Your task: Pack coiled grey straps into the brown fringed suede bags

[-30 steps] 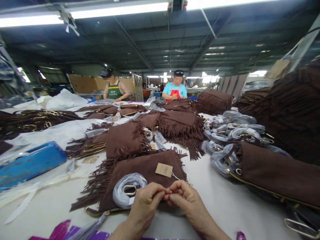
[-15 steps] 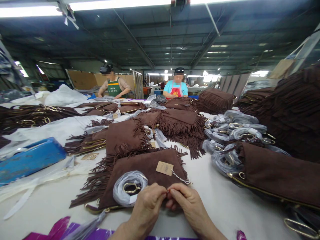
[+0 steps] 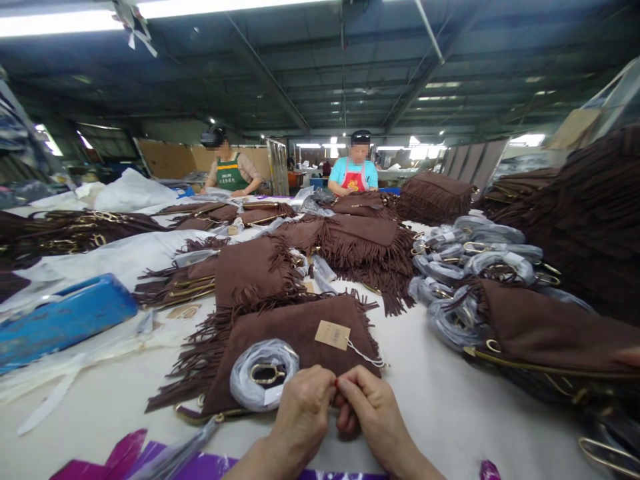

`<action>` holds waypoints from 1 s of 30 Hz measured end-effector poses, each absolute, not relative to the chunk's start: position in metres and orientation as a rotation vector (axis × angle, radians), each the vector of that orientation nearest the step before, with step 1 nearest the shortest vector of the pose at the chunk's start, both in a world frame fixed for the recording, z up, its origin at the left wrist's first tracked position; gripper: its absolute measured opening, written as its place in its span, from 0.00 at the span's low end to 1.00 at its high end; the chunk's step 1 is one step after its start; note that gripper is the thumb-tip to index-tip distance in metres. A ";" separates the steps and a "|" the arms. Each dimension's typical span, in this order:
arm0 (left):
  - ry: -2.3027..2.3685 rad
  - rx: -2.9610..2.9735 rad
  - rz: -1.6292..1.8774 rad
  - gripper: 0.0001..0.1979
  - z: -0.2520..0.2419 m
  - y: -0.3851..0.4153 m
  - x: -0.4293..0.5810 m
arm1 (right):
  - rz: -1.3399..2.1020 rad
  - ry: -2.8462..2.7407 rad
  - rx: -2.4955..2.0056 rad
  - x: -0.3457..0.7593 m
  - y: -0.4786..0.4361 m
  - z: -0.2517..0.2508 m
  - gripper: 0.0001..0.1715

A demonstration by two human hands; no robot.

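Observation:
My left hand (image 3: 306, 408) and my right hand (image 3: 371, 407) meet at the near edge of a brown fringed suede bag (image 3: 290, 327). Both are closed, thumb against forefinger, with the fingertips almost touching. Whatever they pinch is too small to make out. Beside my left hand, a strap coiled in clear plastic wrap (image 3: 245, 373) with a gold clasp lies on the bag. A tan paper tag (image 3: 333, 335) rests on the suede above my hands, its white string (image 3: 364, 355) trailing to the bag's right edge.
Brown fringed bags (image 3: 360, 240) are piled behind. Plastic-wrapped straps (image 3: 500, 267) and another bag (image 3: 555, 327) lie right, with another person's fingers (image 3: 629, 357) at its edge. A blue holder (image 3: 65, 320) is at left, purple plastic (image 3: 215, 465) in front. Two co-workers stand across the table.
My hands stay pinched together in nearly the same spot. At the right edge another person's fingers have appeared on the bag there, which has shifted slightly.

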State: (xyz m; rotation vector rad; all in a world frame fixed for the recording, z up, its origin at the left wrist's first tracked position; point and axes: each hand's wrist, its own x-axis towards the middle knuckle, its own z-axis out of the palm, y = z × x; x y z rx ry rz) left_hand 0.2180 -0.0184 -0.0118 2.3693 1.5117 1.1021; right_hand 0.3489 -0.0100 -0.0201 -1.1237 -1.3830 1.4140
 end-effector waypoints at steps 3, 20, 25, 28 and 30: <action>1.501 2.294 0.986 0.13 -0.009 -0.018 0.216 | 1.364 -1.385 -1.121 0.348 -0.011 -0.023 0.26; 1.627 2.347 0.985 0.10 -0.025 -0.014 0.221 | 1.392 -1.421 -1.225 0.349 -0.011 -0.025 0.26; 1.664 2.061 0.792 0.10 -0.012 -0.011 0.221 | 1.345 -1.518 -1.226 0.348 -0.012 -0.025 0.26; 1.618 2.060 0.667 0.08 0.001 -0.011 0.221 | 1.328 -1.584 -1.226 0.347 -0.012 -0.028 0.25; 1.562 2.132 0.585 0.08 0.011 -0.015 0.216 | 1.301 -1.623 -1.199 0.349 -0.011 -0.030 0.25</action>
